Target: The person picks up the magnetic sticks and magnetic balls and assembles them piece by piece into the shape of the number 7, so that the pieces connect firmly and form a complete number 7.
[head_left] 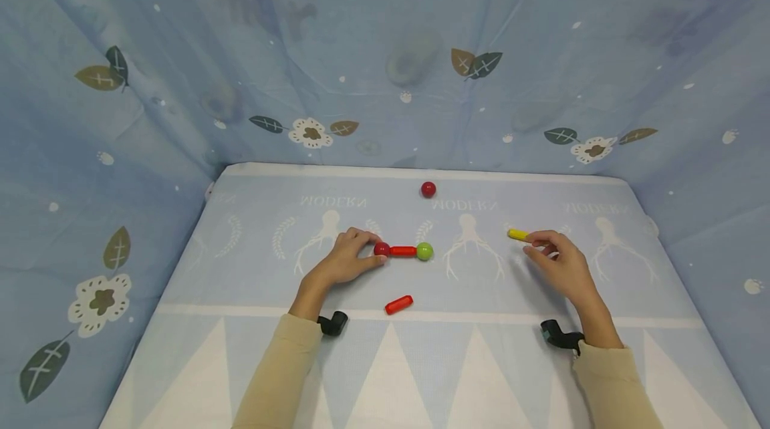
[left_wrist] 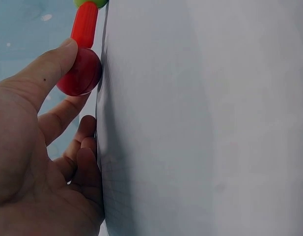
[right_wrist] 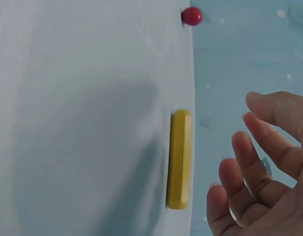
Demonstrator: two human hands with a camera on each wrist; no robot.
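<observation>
My left hand (head_left: 349,258) pinches a dark red ball (left_wrist: 81,73) between thumb and fingers, low against the tabletop. That ball is in line with a red rod (head_left: 403,251), whose other end meets a green ball (head_left: 424,251). In the left wrist view, the rod (left_wrist: 85,24) runs up from the held ball. Over on the right, a yellow rod (head_left: 518,234) lies on the table. My right hand (head_left: 561,262) hovers beside it, fingers loosely bent and thumb apart from them. In the right wrist view a gap separates those fingertips from the yellow rod (right_wrist: 179,160).
Near the far edge sits another dark red ball (head_left: 428,190). A second red rod (head_left: 399,305) lies loose between the forearms, closer to me. A patterned cloth (head_left: 385,362) covers the table, and blue curtains (head_left: 373,55) rise behind it and at both sides.
</observation>
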